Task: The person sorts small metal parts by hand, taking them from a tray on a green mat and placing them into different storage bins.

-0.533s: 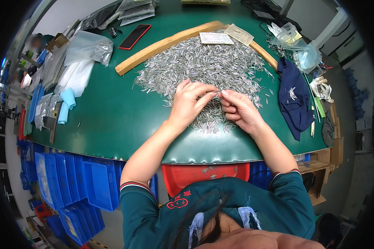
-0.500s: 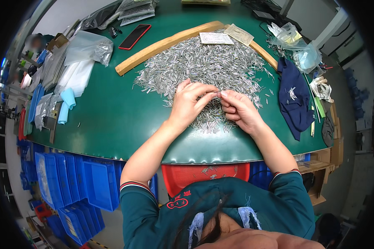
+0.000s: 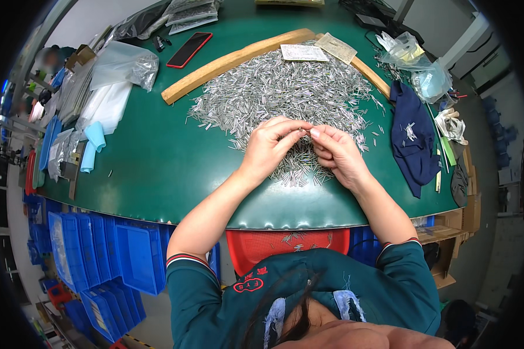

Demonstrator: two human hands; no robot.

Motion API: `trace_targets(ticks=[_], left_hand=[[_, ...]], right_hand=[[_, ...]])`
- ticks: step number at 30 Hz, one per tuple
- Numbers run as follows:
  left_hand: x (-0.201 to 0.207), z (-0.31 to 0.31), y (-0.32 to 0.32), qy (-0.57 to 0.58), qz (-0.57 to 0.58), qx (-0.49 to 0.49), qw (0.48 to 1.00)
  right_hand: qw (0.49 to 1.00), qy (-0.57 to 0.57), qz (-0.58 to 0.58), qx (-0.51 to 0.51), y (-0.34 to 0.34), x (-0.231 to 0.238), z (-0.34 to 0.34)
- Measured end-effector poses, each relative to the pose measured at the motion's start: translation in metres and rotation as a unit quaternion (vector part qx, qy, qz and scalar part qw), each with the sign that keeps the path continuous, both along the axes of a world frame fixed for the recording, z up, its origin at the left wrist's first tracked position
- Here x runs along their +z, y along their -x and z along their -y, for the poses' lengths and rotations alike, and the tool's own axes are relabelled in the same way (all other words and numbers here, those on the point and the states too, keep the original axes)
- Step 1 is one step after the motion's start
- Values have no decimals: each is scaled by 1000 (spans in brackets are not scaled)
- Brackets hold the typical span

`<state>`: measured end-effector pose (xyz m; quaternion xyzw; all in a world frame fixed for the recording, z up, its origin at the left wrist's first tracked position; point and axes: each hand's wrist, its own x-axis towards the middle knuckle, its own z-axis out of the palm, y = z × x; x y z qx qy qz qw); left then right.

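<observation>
A broad pile of small, thin metal pins (image 3: 285,87) lies spread over the green table. Above its near part my two hands meet fingertip to fingertip. My left hand (image 3: 269,145) is closed in a pinch, the index finger stretched over the thumb. My right hand (image 3: 339,152) pinches too, its other fingers curled in. Whatever sits between the fingertips is too small to make out, though a pin from the pile would fit there. Loose pins lie under and around both hands.
Wooden bars (image 3: 233,61) border the pile's far side, with a paper slip (image 3: 304,53) on top. A red phone (image 3: 189,50) lies behind. Dark blue cloth (image 3: 412,139) is at right, plastic bags (image 3: 122,67) at left. Below the edge are a red basket (image 3: 234,250) and blue bins (image 3: 138,256).
My left hand's fingers have drawn closer together, and its fingertips have shifted slightly right toward the right hand's. The right hand stays nearly in place. Pile and table things look the same.
</observation>
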<state>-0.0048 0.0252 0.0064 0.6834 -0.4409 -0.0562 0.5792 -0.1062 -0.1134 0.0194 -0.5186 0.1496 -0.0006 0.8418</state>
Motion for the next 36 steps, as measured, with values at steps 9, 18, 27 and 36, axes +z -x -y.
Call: trace_targets(ticks=[9, 18, 27, 36], left_hand=[[-2, 2, 4, -24, 64, -10, 998], [-4, 1, 2, -19, -40, -68, 997], [-2, 1, 1, -3, -158, -102, 982], [-2, 1, 3, 5, -184, -94, 978]], right_hand=[[999, 47, 1, -18, 0, -4, -1], [998, 53, 12, -15, 2, -3, -1], [998, 64, 10, -16, 2, 0, -1], [998, 62, 8, -19, 2, 0, -2]])
